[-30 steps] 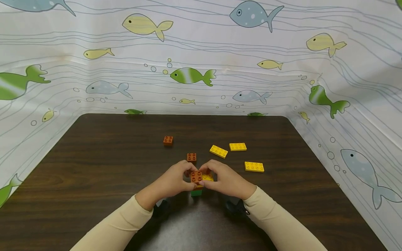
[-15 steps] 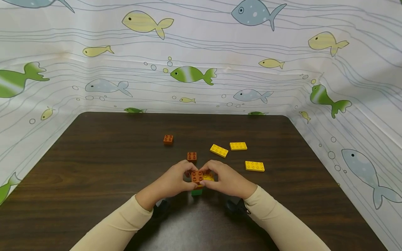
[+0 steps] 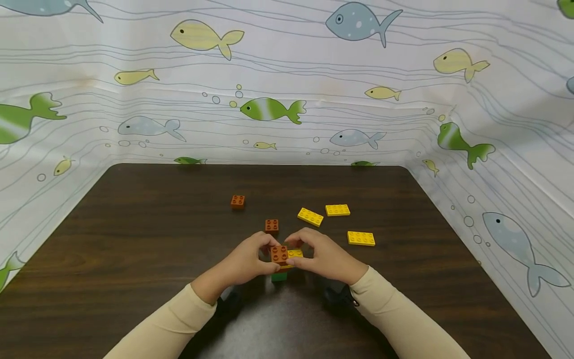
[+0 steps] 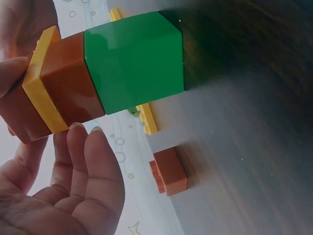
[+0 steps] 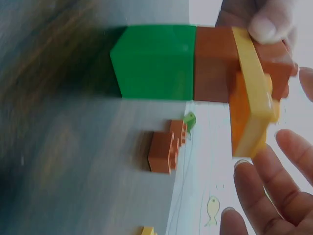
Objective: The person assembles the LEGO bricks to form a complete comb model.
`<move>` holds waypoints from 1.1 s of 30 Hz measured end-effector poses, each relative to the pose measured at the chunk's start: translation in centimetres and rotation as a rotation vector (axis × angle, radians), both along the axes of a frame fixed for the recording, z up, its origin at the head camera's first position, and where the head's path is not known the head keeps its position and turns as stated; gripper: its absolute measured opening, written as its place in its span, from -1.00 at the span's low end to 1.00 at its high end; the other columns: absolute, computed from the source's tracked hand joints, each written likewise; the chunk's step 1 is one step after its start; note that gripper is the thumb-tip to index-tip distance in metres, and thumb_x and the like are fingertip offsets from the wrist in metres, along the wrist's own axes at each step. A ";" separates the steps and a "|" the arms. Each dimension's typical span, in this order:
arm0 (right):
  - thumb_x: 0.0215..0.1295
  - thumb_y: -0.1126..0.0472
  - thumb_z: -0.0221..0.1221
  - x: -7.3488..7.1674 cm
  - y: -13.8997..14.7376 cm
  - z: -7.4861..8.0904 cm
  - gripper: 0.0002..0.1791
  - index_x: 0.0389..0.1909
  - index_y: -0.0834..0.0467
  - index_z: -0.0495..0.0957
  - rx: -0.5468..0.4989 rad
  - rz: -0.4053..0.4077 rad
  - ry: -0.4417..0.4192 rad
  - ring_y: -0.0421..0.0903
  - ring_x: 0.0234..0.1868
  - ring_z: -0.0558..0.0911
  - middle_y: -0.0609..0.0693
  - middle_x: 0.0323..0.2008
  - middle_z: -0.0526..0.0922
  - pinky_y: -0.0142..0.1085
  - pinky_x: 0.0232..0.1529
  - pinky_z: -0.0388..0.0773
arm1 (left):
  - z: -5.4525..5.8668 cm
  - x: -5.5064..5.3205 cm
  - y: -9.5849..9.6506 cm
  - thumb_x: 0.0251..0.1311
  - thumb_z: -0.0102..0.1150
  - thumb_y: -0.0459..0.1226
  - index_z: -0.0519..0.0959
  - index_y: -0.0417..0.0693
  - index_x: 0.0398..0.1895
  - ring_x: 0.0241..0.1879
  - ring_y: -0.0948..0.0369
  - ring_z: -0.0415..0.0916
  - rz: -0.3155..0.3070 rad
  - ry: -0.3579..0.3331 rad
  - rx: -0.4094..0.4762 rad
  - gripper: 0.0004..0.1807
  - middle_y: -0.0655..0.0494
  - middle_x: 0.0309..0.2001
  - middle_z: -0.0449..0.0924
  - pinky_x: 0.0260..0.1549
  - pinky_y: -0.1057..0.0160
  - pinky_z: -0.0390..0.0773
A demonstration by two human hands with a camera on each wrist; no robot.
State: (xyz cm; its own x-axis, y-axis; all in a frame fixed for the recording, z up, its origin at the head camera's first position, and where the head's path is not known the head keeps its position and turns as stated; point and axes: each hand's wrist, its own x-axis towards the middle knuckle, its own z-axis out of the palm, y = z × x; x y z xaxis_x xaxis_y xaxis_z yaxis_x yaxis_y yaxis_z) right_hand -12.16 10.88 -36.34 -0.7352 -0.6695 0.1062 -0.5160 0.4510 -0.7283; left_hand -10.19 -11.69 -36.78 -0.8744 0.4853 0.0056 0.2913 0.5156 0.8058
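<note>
A stack of toy building bricks stands on the dark table. Its base is a green brick point(image 4: 137, 61), with a brown brick point(image 5: 215, 63) above it. A yellow plate brick point(image 5: 252, 98) lies over that and juts out to the right. On top sits another brown brick point(image 3: 279, 254), beside the jutting plate's studs. My left hand point(image 3: 244, 259) pinches this top brick between thumb and fingers. My right hand point(image 3: 329, 257) is spread around the yellow plate's overhanging end, its thumb and index finger apart from it. Whether other right fingertips touch the plate, I cannot tell.
Two loose brown bricks lie beyond the hands, a nearer brown one point(image 3: 271, 226) and a farther brown one point(image 3: 238, 202). To the right are three yellow plates: a slanted plate point(image 3: 310, 217), a back plate point(image 3: 338, 210) and a front plate point(image 3: 360, 238). A fish-patterned cloth point(image 3: 269, 65) surrounds the table.
My right thumb and index finger have spread a little away from the yellow plate, showing more of it. My left hand keeps its pinch on the top brown brick.
</note>
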 end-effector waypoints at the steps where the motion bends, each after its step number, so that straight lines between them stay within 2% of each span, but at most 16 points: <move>1: 0.26 0.08 0.27 -0.1 0.2 0.0 -0.56 0.11 0.16 0.49 -0.006 -0.011 -0.006 -0.10 -0.02 0.51 -0.02 0.01 0.56 -0.05 0.07 0.49 | 0.0 0.0 0.0 0.10 0.34 -0.32 0.53 -0.12 -0.14 -0.23 0.14 0.41 0.008 -0.006 0.003 -0.73 0.09 -0.22 0.42 -0.29 0.24 0.47; 6: 0.28 0.06 0.26 -0.6 1.7 0.0 -0.50 0.18 0.18 0.46 -0.017 -0.086 -0.022 0.01 0.05 0.50 0.07 0.04 0.55 0.07 0.11 0.42 | -0.1 0.1 0.3 0.07 0.35 -0.35 0.54 -0.12 -0.14 -0.24 0.15 0.40 0.042 -0.039 0.020 -0.73 0.09 -0.23 0.43 -0.28 0.21 0.47; 11: 0.28 0.10 0.26 -1.5 3.4 -0.2 -0.51 0.17 0.22 0.47 -0.060 -0.179 -0.023 0.05 0.02 0.51 0.11 0.01 0.57 -0.03 -0.02 0.45 | -0.1 0.1 0.3 0.07 0.35 -0.35 0.55 -0.13 -0.15 -0.24 0.15 0.40 0.065 -0.056 0.033 -0.73 0.08 -0.23 0.43 -0.27 0.20 0.46; 18: 0.29 0.14 0.24 -3.1 5.7 -1.2 -0.55 0.14 0.26 0.48 -0.102 -0.297 -0.033 0.04 0.02 0.53 0.12 0.01 0.58 -0.12 -0.03 0.48 | -0.2 0.4 0.3 0.08 0.33 -0.38 0.53 -0.15 -0.15 -0.26 0.14 0.39 0.067 -0.069 0.062 -0.73 0.05 -0.21 0.43 -0.34 0.21 0.46; 27: 0.32 0.11 0.21 -4.3 8.9 -1.5 -0.52 0.14 0.31 0.45 -0.070 -0.414 -0.030 0.10 0.01 0.53 0.17 0.01 0.56 -0.09 -0.05 0.49 | -0.3 0.2 0.4 0.08 0.33 -0.37 0.53 -0.15 -0.13 -0.26 0.14 0.38 0.060 -0.075 0.071 -0.72 0.06 -0.22 0.42 -0.34 0.20 0.46; 33: 0.33 0.05 0.19 -5.0 10.5 -1.8 -0.46 0.19 0.30 0.41 -0.013 -0.488 -0.052 0.17 0.10 0.49 0.22 0.07 0.53 0.05 0.07 0.46 | -0.2 0.3 0.4 0.08 0.32 -0.38 0.53 -0.15 -0.13 -0.26 0.14 0.38 0.059 -0.079 0.075 -0.73 0.05 -0.21 0.42 -0.34 0.21 0.45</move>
